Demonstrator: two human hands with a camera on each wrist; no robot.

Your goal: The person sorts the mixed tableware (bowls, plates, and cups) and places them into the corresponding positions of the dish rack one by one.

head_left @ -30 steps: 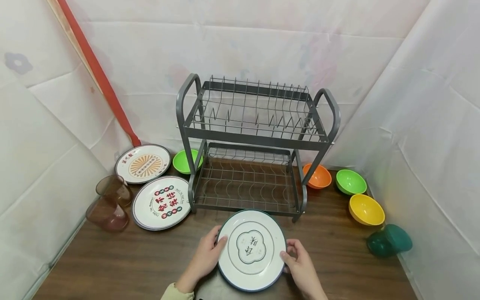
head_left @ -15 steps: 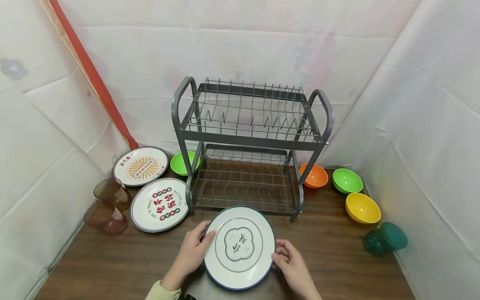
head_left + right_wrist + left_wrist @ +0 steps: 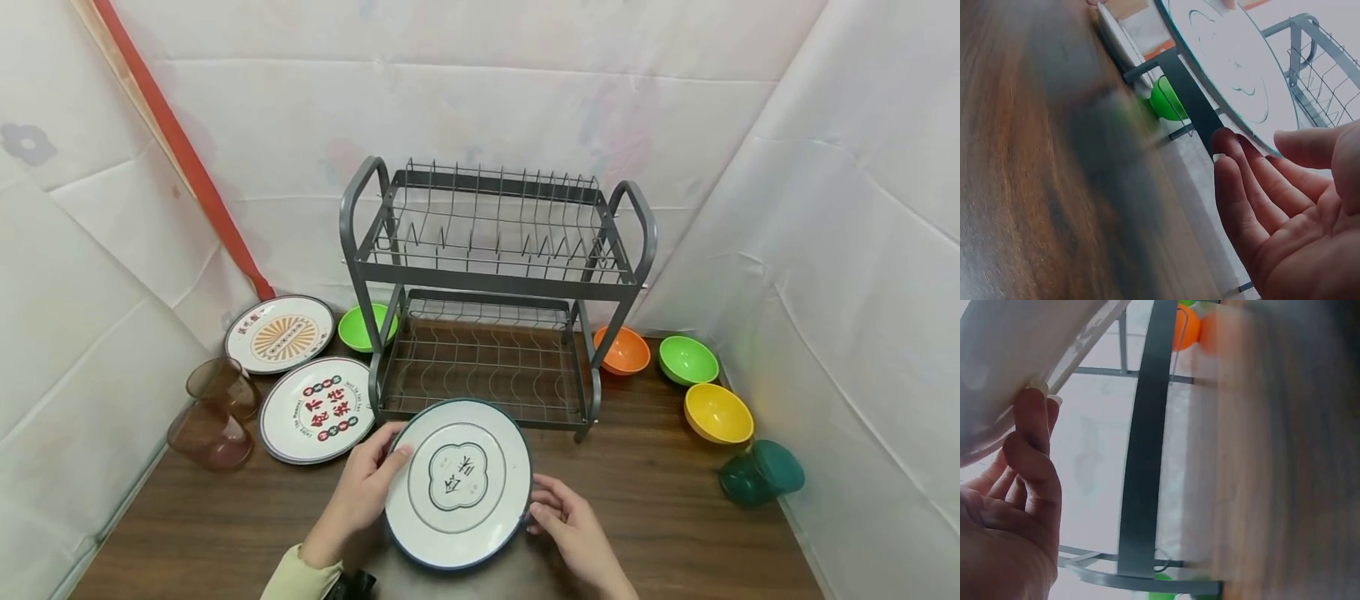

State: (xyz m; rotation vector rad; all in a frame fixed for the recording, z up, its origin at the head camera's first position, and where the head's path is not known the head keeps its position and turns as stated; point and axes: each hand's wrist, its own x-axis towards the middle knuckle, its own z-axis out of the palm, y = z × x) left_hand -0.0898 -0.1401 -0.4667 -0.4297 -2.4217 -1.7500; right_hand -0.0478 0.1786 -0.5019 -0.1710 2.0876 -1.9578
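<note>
A round white plate (image 3: pixel 457 442) with a dark blue-green rim and a four-lobed emblem is held up, tilted, in front of the rack. My left hand (image 3: pixel 360 483) grips its left edge, thumb on the face and fingers behind. At the right edge is my right hand (image 3: pixel 573 529), its thumb tip right at the rim and its fingers loosely extended. In the right wrist view the fingertips (image 3: pixel 1225 142) overlap the plate's edge. Behind the plate stands a dark grey two-tier dish rack (image 3: pixel 480 277) with wire slots.
Two printed plates, one with a sunburst (image 3: pixel 281 333) and one with red characters (image 3: pixel 318 412), lie left, beside tinted cups (image 3: pixel 210 433) and a green bowl (image 3: pixel 365 327). At right are orange (image 3: pixel 624 352), green (image 3: pixel 687 361) and yellow (image 3: pixel 717 414) bowls and a teal cup (image 3: pixel 761 473).
The plate and both hands have shifted left and slightly up toward the rack. My right thumb, earlier over the plate's face, has slid out to its rim.
</note>
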